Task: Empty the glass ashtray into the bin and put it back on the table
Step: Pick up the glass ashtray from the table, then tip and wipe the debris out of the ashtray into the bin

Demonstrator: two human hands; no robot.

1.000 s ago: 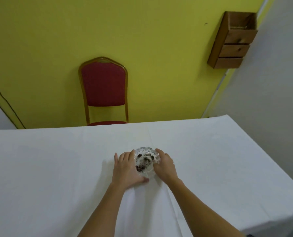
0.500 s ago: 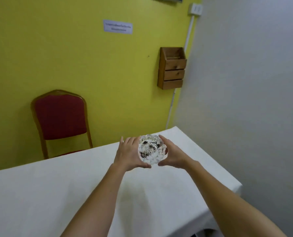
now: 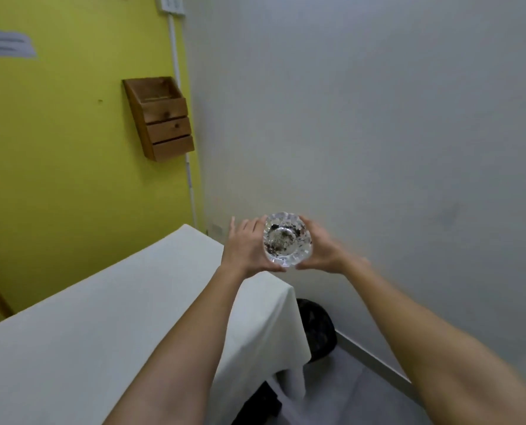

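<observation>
The round cut-glass ashtray (image 3: 287, 240) holds dark ash and is up in the air past the table's right end, roughly level. My left hand (image 3: 245, 248) cups its left side and my right hand (image 3: 322, 248) cups its right side. Below it, on the floor by the grey wall, stands a black bin (image 3: 316, 329) lined with a dark bag, partly hidden behind the hanging cloth. The table (image 3: 102, 326) with its white cloth lies to the left under my left forearm.
A grey wall (image 3: 393, 133) is close on the right with a skirting board along the floor. A wooden box (image 3: 162, 118) hangs on the yellow wall beside a white conduit. A dark object (image 3: 255, 406) sits under the table's corner.
Both hands lifted the ashtray off the table and carried it right, beyond the table's end. My view swung right, so the red chair left the frame and the bin came into sight.
</observation>
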